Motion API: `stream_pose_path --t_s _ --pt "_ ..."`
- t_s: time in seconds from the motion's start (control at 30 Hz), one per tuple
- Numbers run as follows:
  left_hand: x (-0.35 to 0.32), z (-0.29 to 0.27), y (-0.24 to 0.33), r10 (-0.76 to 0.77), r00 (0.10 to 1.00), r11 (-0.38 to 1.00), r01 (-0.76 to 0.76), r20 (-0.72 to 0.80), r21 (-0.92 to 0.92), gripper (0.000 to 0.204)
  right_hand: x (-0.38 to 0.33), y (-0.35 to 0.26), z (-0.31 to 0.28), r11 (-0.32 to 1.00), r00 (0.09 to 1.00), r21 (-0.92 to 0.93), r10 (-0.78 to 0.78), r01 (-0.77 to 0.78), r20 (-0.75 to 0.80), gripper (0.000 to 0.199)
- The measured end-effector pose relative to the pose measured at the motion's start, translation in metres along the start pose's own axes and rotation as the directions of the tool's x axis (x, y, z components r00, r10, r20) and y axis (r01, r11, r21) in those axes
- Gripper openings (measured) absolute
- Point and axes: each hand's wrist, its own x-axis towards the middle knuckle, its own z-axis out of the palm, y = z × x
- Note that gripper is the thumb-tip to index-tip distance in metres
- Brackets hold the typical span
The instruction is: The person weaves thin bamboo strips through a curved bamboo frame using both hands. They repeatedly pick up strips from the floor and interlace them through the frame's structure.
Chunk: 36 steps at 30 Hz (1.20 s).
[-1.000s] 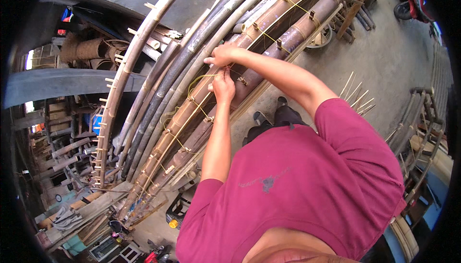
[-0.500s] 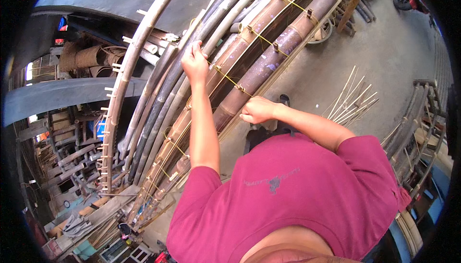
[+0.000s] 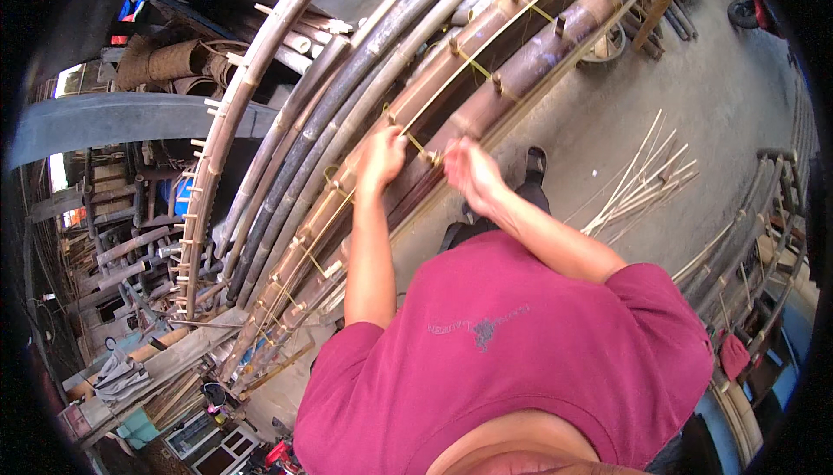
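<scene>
Two long brown bamboo poles run diagonally side by side, the far pole (image 3: 423,91) and the near pole (image 3: 512,91). Short dark pegs stand along both, and thin yellow cord (image 3: 473,62) crosses the gap between them. My left hand (image 3: 382,157) rests at the far pole beside a peg, its fingers curled. Close to a peg on the near pole is my right hand (image 3: 474,176), slightly blurred, with bent fingers. Whatever either hand pinches is too small or hidden to make out. A pale thin strip (image 3: 440,96) lies along the far pole.
More curved bamboo poles (image 3: 332,113) lie beyond, beside a pegged bamboo arc (image 3: 227,111). Thin sticks (image 3: 646,184) are spread on the concrete floor (image 3: 685,98) at right. Pole racks (image 3: 742,232) stand far right, and a cluttered timber stack (image 3: 130,249) at left.
My left hand has come down and nearer, from above the far poles to the far pegged pole. My right hand has risen from a fist beside the near pole to its peg.
</scene>
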Motion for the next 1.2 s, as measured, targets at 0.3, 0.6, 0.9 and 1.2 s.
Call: stream_pose_path --t_s 0.3,0.6,0.9,1.2 --pt "-0.006 0.05 -0.041 0.029 0.964 0.995 -0.004 -0.263 0.097 0.032 0.049 -0.045 0.183 -0.342 0.814 -0.752 0.074 0.564 0.577 0.054" --pt "-0.012 0.05 -0.045 -0.061 0.947 0.995 0.033 -0.316 -0.096 0.029 0.001 -0.055 0.089 0.205 0.355 -0.421 0.295 0.883 0.887 0.043" --pt "0.069 -0.027 0.016 -0.116 0.904 0.858 -0.117 -0.412 -0.5 0.025 -0.017 0.004 0.013 -0.122 0.659 -0.65 0.216 0.751 0.721 0.042" --pt "0.05 -0.023 -0.096 0.048 0.867 0.997 -0.074 -0.495 -0.032 0.042 -0.057 0.111 0.041 0.63 0.398 -0.776 0.704 0.035 0.589 0.053"
